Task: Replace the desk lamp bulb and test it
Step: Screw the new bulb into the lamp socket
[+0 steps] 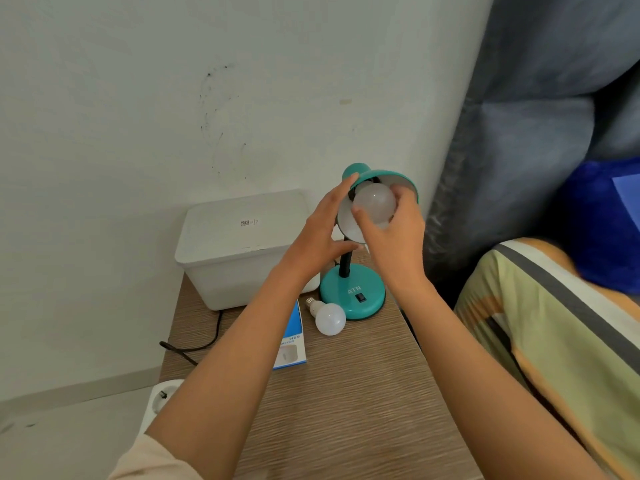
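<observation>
A teal desk lamp stands on the wooden table, its round base [353, 296] carrying a black switch. The lamp shade [391, 177] is tilted toward me. My left hand [322, 230] grips the shade's left rim. My right hand [393, 233] is closed around a white bulb [375, 202] that sits in the mouth of the shade; its screw end is hidden. A second white bulb [329, 317] lies on the table just left of the base. A blue and white bulb box [292, 341] lies flat beside it, partly under my left forearm.
A white lidded plastic box [239, 244] stands at the table's back left against the wall. A black cord [194, 344] runs off the table's left edge toward a white socket strip [161, 400] on the floor. A bed with striped cover [554, 323] borders the right.
</observation>
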The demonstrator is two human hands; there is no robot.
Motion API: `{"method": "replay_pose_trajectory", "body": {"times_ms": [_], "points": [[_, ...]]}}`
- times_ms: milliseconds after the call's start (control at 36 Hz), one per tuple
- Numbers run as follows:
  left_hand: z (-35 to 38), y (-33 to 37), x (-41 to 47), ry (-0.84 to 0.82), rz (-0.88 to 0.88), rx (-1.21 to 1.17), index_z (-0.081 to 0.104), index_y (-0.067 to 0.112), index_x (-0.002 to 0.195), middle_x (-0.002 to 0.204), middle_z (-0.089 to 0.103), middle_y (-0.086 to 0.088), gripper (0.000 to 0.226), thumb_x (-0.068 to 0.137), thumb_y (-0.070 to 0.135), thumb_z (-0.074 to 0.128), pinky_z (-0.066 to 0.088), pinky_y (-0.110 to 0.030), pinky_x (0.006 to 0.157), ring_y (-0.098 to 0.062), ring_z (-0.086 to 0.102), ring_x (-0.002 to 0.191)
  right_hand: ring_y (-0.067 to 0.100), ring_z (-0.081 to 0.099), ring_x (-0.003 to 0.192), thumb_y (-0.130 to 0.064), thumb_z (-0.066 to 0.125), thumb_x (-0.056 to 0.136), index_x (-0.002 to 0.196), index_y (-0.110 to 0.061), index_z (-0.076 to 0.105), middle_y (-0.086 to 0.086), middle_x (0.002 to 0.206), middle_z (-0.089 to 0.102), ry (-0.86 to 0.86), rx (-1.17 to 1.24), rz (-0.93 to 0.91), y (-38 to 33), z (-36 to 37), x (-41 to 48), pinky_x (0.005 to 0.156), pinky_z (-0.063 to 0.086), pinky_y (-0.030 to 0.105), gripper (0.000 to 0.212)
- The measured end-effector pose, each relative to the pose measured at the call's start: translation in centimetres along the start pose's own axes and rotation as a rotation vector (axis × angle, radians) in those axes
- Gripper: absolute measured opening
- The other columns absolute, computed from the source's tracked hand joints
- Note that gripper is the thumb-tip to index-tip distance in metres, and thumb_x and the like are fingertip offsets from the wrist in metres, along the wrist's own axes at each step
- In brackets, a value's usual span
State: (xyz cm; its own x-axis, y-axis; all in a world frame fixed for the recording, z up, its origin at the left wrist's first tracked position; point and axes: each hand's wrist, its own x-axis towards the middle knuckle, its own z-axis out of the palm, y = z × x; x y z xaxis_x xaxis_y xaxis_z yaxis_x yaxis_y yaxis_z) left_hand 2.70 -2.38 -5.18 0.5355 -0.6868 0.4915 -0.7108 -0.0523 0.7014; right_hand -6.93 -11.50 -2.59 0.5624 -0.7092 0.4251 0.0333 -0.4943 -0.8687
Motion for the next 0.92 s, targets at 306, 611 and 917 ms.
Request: {"method": "replay_pose_trajectory", "body": {"times_ms": [306,611,917], "points": [[-0.1,0.0,0.0,0.015,0.0,-0.003,0.015,0.051,0.134,0.137,0.029,0.021,0.1,0.071,0.007,0.079,0.038,-0.014,0.101,0.023,0.029,0.12,0.009,0.056,0.095,-0.038,0.066,0.082,0.119,-0.012,0.049,0.005,0.116,0.059,-0.026,0.008,0.055,0.2,-0.4,0.4,0.075,0.046,0.01,0.049],[-0.4,-0.1,-0.1,0.013,0.003,-0.014,0.015,0.054,0.132,0.138,0.031,0.018,0.102,0.071,0.005,0.079,0.037,-0.008,0.097,0.022,0.032,0.119,0.009,0.057,0.098,-0.041,0.072,0.075,0.119,-0.014,0.051,-0.004,0.107,0.058,-0.061,0.046,0.059,0.1,-0.8,1.2,0.075,0.045,0.012,0.056],[-0.3,-0.1,-0.1,0.022,0.001,-0.027,0.016,0.048,0.135,0.136,0.031,0.021,0.101,0.07,0.004,0.079,0.039,-0.011,0.098,0.021,0.032,0.12,0.008,0.057,0.104,-0.031,0.071,0.079,0.12,-0.017,0.057,-0.006,0.112,0.061,-0.039,0.124,0.023,0.1,-0.9,0.9,0.085,0.044,0.013,0.045]]}}
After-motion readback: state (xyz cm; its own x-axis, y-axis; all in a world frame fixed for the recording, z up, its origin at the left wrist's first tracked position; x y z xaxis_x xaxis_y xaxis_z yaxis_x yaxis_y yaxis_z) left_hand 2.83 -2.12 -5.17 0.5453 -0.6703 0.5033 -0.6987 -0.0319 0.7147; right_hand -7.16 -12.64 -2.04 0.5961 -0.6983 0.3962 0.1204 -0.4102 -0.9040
